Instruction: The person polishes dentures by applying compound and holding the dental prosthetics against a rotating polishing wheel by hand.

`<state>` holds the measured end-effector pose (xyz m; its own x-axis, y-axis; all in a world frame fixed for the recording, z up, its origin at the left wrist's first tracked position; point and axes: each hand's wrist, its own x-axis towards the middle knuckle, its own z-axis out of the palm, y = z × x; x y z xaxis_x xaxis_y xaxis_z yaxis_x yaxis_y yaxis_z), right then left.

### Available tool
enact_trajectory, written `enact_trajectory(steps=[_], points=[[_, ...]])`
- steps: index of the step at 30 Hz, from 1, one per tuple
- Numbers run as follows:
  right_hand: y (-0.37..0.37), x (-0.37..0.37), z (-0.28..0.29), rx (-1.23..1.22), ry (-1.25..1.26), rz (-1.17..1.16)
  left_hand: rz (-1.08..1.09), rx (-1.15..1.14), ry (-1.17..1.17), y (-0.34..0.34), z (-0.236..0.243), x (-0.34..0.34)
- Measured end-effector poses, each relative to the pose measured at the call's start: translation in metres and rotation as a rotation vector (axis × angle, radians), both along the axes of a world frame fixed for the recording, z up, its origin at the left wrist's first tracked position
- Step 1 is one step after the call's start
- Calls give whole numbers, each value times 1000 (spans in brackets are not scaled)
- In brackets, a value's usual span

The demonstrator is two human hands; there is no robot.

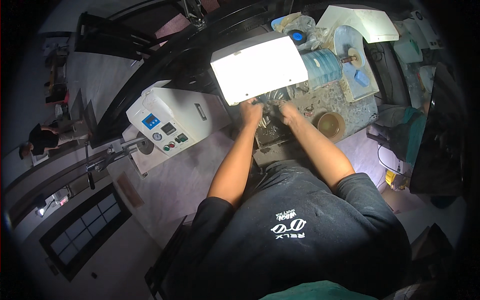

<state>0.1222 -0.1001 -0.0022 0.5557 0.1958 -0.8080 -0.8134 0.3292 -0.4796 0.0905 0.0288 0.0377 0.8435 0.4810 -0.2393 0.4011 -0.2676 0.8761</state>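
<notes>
White hood (260,67) is worked at along its near edge by left hand (251,112) and right hand (288,112), slightly apart, grips untellable; close handwork seemingly in hand, steadiness next called for.

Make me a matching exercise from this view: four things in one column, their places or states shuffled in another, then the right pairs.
Things
1. brown bowl
2. blue block
3. white control box
4. white cover

Places or states
A. in a pale tray
B. to the left of the left hand, with buttons on its front
C. brightly lit, just beyond the hands
D. to the right of the right hand

Right pairs: 1-D, 2-A, 3-B, 4-C
</notes>
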Motion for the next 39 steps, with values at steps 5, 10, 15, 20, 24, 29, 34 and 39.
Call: enact_trajectory(steps=[5, 10, 15, 20, 24, 29, 34, 39], points=[[12, 0, 70, -470, -179, 331, -1, -112, 0, 15, -18, -17], [9, -3, 62, -510, -352, 336, 22, -56, -292, 8, -30, -22], [9, -8, 73, -392, -189, 268, 23, 83, -299, -1, -8, -27], [12, -4, 82, -411, -196, 220, 1, 15, -176, 0, -10, -20], [10, -5, 58, -525, -209, 313, 11, 22, -235, 5, -22, -22], [6, 1, 42, -571, -149, 338, 15, 56, -227, 0, -15, -17], [6, -2, 33, -394, -347, 261, -11, 103, -279, 2, -20, -20], [4, -1, 46, -529, -429, 453, -11, 102, -273, 6, 3, -36]])
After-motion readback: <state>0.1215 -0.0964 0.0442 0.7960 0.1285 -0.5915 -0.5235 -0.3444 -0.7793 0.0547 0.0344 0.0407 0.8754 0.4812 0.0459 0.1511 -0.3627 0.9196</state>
